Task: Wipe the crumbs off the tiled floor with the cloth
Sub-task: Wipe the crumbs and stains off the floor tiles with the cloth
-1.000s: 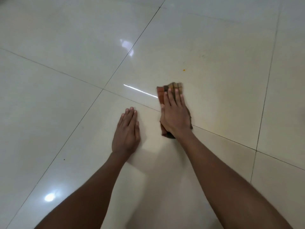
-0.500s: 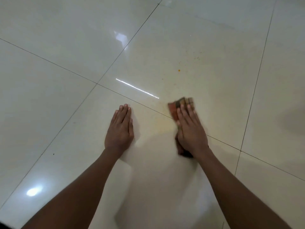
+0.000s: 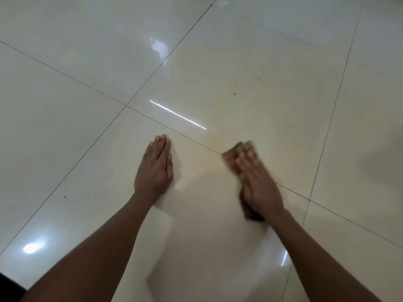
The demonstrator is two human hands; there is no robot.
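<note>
My right hand (image 3: 258, 184) lies flat with straight fingers on a folded brown and orange cloth (image 3: 234, 151), pressing it onto the glossy cream tiled floor (image 3: 76, 127). The hand and cloth are blurred by motion, and most of the cloth is hidden under the palm. Small orange crumbs (image 3: 234, 93) lie scattered on the tile beyond the cloth, with finer specks (image 3: 259, 78) farther off. A faint yellowish smear (image 3: 214, 140) shows just left of the cloth. My left hand (image 3: 156, 168) rests flat on the floor to the left, fingers straight and together, holding nothing.
Dark grout lines cross the floor, one running under the cloth. A tiny dark speck (image 3: 64, 196) lies on the tile at the left. Bright light reflections (image 3: 33, 247) shine on the tiles. A dark edge (image 3: 8, 286) shows at the bottom left corner.
My right hand has slid the cloth to the right and toward me, away from the crumbs. My left hand has stayed flat on the floor.
</note>
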